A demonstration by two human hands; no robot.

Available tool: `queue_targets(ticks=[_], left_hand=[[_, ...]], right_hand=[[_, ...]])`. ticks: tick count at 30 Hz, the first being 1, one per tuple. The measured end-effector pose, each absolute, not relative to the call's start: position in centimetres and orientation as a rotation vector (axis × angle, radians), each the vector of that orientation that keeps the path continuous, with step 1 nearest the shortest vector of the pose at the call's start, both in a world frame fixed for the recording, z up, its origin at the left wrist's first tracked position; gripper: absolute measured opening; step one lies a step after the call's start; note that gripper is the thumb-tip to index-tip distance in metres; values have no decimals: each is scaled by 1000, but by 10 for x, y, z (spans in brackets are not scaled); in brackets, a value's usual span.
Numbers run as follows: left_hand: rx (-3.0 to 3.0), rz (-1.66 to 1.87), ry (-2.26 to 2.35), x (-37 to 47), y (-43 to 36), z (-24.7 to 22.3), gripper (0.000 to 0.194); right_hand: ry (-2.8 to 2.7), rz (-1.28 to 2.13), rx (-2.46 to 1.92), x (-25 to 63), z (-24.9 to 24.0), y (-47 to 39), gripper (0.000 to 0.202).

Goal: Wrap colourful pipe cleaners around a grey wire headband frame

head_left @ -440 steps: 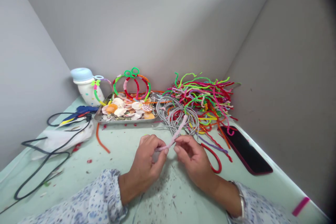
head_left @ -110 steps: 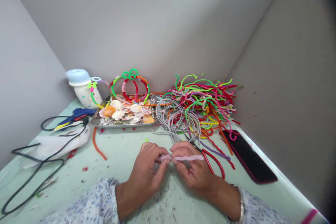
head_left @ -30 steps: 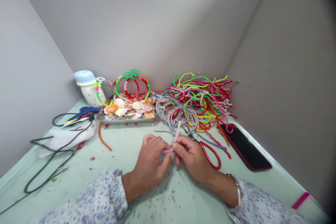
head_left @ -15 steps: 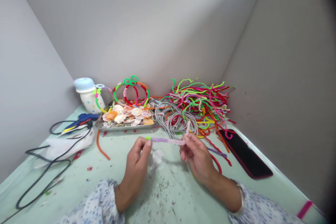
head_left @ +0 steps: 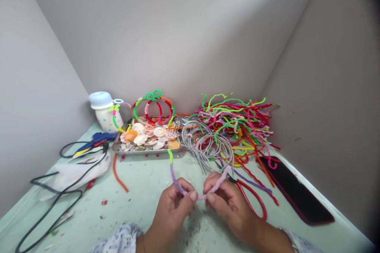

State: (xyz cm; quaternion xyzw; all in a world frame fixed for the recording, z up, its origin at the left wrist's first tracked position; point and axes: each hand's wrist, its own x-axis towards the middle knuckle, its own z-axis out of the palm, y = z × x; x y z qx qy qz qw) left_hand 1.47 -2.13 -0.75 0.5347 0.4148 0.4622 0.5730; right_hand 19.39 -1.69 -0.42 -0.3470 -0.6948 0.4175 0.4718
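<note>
Between my hands a fuzzy wrapped strip (head_left: 174, 178) bends into a U, bright green at its upper left tip, purple below, then pale pink. My left hand (head_left: 175, 207) pinches it near the purple and pink part. With thumb and fingers, my right hand (head_left: 230, 205) grips the pink part close by, and the pink end sticks up to the right. Both hands are closed, low over the table. Just beyond my right hand lie red-handled scissors or pliers (head_left: 254, 201), partly hidden, and coils of grey wire (head_left: 208, 142).
A metal tray (head_left: 148, 151) of seashells (head_left: 141, 138) stands at the back, with pipe-cleaner hoops (head_left: 160, 111) on it. Behind right is a heap of pipe cleaners (head_left: 237, 116). A black phone (head_left: 297, 193) lies right; a white bottle (head_left: 107, 116), blue-handled tool (head_left: 99, 138) and black cable (head_left: 59, 192) are left.
My hands have come closer together and nearer to me. The strip, held nearly straight between them before, now curves in a U with its green end free. The view has shifted slightly.
</note>
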Motion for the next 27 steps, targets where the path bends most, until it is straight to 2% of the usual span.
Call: queue_targets(ticks=[7, 27], left_hand=[[1210, 1117, 1079, 11, -13, -2, 28], [1183, 960, 1044, 19, -6, -13, 28]], right_hand=[[-1924, 757, -964, 192, -7, -10, 10], [-1899, 740, -1081, 190, -9, -6, 14]])
